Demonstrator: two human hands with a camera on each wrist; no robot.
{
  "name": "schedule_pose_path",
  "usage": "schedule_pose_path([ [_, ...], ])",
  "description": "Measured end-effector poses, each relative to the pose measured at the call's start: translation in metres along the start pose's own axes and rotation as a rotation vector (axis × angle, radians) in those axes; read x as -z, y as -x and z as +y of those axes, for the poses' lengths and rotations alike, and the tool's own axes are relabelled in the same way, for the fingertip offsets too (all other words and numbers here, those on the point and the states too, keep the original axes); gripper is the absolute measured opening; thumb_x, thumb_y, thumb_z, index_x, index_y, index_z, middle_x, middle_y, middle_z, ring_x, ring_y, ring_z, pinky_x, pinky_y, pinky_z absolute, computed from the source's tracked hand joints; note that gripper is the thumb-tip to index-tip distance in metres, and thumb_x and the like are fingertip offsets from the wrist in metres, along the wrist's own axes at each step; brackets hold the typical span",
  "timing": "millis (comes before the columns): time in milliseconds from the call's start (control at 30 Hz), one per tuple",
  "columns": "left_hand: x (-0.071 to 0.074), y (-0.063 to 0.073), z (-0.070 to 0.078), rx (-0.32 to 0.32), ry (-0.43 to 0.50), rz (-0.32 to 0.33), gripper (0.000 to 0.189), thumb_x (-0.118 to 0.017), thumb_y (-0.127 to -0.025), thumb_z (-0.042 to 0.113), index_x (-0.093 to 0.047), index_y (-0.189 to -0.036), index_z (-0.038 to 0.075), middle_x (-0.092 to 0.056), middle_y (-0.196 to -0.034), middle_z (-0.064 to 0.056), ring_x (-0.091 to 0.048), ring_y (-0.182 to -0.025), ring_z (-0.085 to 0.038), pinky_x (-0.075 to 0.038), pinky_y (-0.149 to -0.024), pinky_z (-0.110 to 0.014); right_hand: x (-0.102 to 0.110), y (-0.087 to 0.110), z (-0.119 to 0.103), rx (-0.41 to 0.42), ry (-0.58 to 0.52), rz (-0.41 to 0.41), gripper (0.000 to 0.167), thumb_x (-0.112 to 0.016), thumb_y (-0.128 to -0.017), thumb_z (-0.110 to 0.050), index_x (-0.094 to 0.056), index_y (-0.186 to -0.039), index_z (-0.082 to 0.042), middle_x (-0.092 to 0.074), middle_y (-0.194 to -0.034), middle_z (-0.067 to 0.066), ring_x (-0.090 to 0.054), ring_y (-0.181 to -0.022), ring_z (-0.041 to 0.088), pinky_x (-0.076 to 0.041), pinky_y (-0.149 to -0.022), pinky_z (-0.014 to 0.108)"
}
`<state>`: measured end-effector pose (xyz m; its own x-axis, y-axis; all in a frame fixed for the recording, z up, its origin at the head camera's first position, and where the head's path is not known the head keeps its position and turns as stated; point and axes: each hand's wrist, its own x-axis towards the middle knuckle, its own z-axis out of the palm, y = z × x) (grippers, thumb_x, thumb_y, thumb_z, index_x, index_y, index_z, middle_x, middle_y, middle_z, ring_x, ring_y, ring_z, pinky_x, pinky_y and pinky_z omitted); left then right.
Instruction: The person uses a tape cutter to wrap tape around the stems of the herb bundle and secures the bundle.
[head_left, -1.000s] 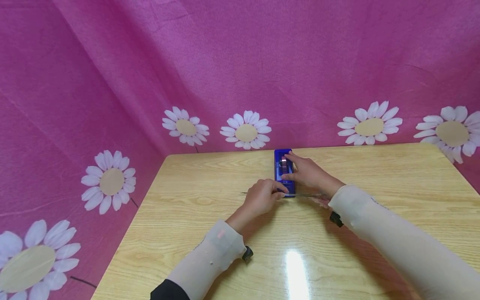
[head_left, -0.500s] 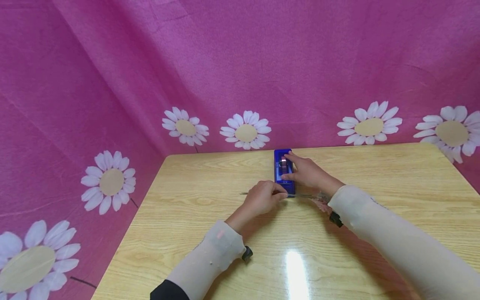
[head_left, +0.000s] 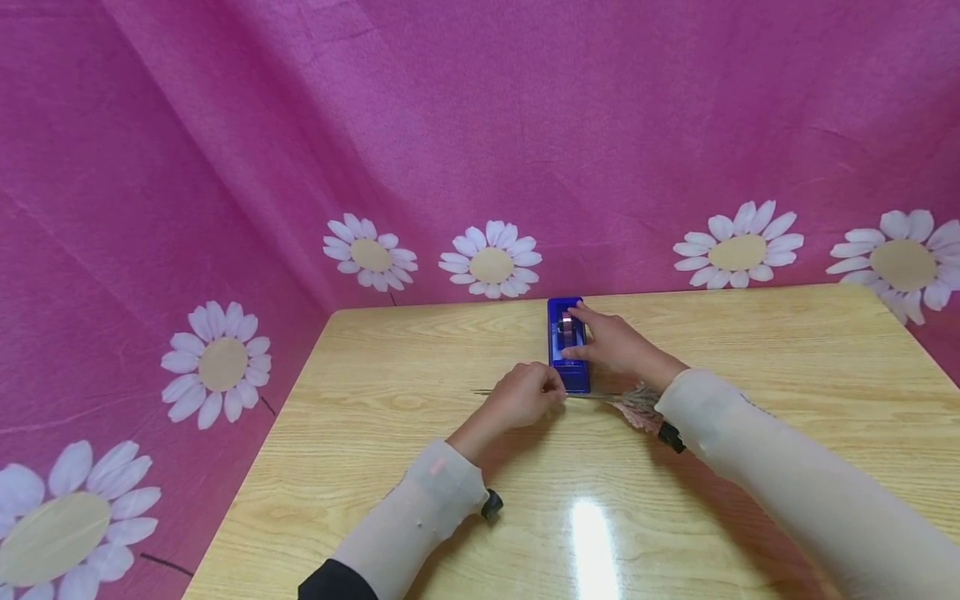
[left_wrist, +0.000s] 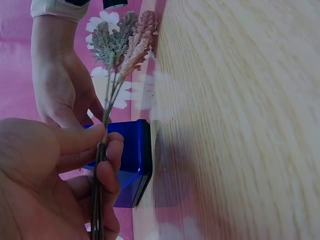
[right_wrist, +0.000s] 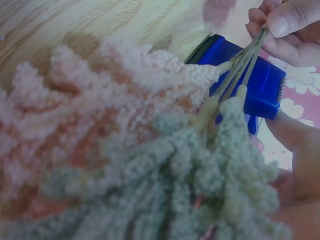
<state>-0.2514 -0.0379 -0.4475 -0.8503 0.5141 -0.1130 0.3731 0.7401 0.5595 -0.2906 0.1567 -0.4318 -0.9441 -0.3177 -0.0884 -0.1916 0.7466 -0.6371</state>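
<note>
My left hand pinches the thin stems of a small bunch of artificial flowers between thumb and fingers. Fluffy pink and grey-green heads point to the right, under the right wrist. The stems lie across the near end of a blue tape dispenser, whose serrated edge shows in the right wrist view. Thumb and index finger of my right hand grip the dispenser around its tape roll. The right palm is hidden from the head view.
The dispenser stands on a light wood table, close to its back edge. A pink cloth printed with white daisies hangs behind and to the left. Light glares off the table in front.
My left hand has drawn slightly left and nearer with the stems, and its index finger has curled in. More of the flower heads shows. The right hand keeps its grip.
</note>
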Motion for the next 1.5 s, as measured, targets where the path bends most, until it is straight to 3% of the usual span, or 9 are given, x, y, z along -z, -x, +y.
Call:
schedule_pose_path([
  [300, 0.001, 0.001, -0.006, -0.006, -0.021, -0.004, 0.016, -0.069, -0.101, 0.018, -0.08, -0.092, 0.011, -0.073, -0.085, 0.004, -0.056, -0.073, -0.008, -0.048, -0.069, -0.023, -0.001, -0.002, 0.001, 0.008, 0.008, 0.005, 0.082, -0.072, -0.099, -0.026, -0.026, -0.161, 0.002, -0.012, -0.168, 0.027, -0.026, -0.15, 0.049, -0.027, -0.119, 0.06],
  [567, 0.004, 0.006, -0.013, -0.03, -0.028, -0.029, 0.013, -0.07, -0.099, 0.016, -0.082, -0.096, 0.011, -0.076, -0.091, 0.005, -0.06, -0.081, -0.006, -0.051, -0.08, -0.024, -0.002, -0.004, 0.002, -0.005, -0.007, -0.005, 0.082, -0.072, -0.099, -0.028, -0.026, -0.161, 0.001, -0.012, -0.168, 0.026, -0.026, -0.15, 0.048, -0.027, -0.119, 0.06],
  [1033, 0.011, 0.021, -0.031, -0.017, -0.028, -0.05, 0.012, -0.069, -0.1, 0.012, -0.081, -0.1, 0.012, -0.077, -0.1, 0.003, -0.067, -0.097, -0.011, -0.053, -0.093, -0.031, -0.002, -0.003, 0.002, -0.02, -0.003, -0.008, 0.083, -0.072, -0.099, -0.028, -0.025, -0.162, -0.001, -0.011, -0.169, 0.026, -0.026, -0.15, 0.049, -0.028, -0.118, 0.061],
  [1500, 0.027, 0.041, -0.051, -0.022, -0.015, -0.06, 0.012, -0.069, -0.098, 0.007, -0.081, -0.098, 0.01, -0.078, -0.097, 0.0, -0.068, -0.095, -0.014, -0.054, -0.091, -0.033, 0.0, -0.003, 0.003, -0.007, -0.016, -0.014, 0.084, -0.072, -0.099, -0.028, -0.025, -0.162, -0.001, -0.011, -0.169, 0.024, -0.026, -0.15, 0.049, -0.029, -0.118, 0.061],
])
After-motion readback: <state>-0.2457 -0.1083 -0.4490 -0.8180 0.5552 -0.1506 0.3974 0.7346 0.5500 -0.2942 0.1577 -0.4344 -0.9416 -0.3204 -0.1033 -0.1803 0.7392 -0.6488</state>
